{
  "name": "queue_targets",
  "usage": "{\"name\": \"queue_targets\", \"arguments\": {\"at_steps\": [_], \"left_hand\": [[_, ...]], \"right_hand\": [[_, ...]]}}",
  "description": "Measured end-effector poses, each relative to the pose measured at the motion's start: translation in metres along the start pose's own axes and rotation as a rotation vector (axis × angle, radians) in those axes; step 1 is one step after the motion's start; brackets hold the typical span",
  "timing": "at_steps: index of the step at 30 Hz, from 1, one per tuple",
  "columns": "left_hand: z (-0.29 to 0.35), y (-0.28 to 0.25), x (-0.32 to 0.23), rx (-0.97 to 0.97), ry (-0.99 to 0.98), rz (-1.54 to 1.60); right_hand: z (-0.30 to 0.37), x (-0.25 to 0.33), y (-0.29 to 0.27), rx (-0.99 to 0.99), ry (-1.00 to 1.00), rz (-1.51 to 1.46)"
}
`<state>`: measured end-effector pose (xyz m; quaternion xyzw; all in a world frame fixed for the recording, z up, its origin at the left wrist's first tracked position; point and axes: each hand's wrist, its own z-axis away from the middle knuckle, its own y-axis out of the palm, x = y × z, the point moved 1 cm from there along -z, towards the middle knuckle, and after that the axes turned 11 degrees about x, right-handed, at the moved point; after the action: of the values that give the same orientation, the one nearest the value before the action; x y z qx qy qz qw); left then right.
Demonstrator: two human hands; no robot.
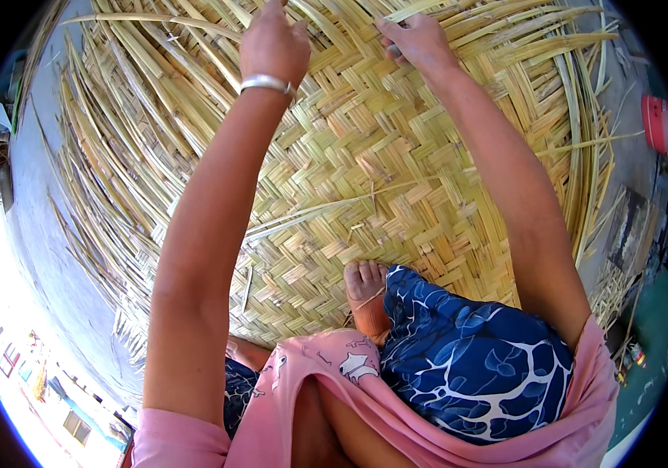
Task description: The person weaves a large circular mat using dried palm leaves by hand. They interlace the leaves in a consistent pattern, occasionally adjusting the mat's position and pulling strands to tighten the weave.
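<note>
Spread across the middle of the view and up to twelve o'clock: woven mat [396, 187], made of flat yellow-green strips. Fanned out loose toward ten o'clock: unwoven strips [127, 86], with more along the far edge toward one o'clock.

Reaching up between eleven and twelve o'clock, back uppermost: left hand [274, 48], with silver bracelet [266, 82] at the wrist. Bent forward over the far part of the mat and partly cut off by the top edge: left fingers [275, 5]. Cannot tell how far open, nor whether closed on a strip.

Reaching toward one o'clock, over the mat: right hand [425, 48]. Half curled and pointing toward ten o'clock: right fingers [390, 30]. Close to or touching the strips there; cannot tell whether gripping one.

Lying slantwise across the weave, from near the centre out toward two o'clock: long loose strip [334, 204]. Resting on the near part of the mat at five o'clock: bare foot [365, 287]. Beside it, between four and five o'clock: blue patterned cloth [474, 366]. Beyond the mat at nine o'clock: grey ground [57, 234].
</note>
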<state>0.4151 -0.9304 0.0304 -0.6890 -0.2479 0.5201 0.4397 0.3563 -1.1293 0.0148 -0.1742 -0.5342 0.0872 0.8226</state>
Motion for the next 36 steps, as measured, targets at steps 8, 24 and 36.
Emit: {"name": "queue_targets", "arguments": {"at_steps": [8,24,36], "left_hand": [[-0.067,0.015,0.073,0.501,-0.457,0.562],[-0.070,0.023,0.076,0.557,-0.410,1.033],[-0.064,0.038,0.087,0.486,-0.460,1.178]], "right_hand": [[0.055,0.015,0.046,0.282,-0.170,0.600],[0.026,0.016,0.067,0.358,-0.229,0.763],[0.023,0.019,0.060,0.438,-0.121,0.746]]}}
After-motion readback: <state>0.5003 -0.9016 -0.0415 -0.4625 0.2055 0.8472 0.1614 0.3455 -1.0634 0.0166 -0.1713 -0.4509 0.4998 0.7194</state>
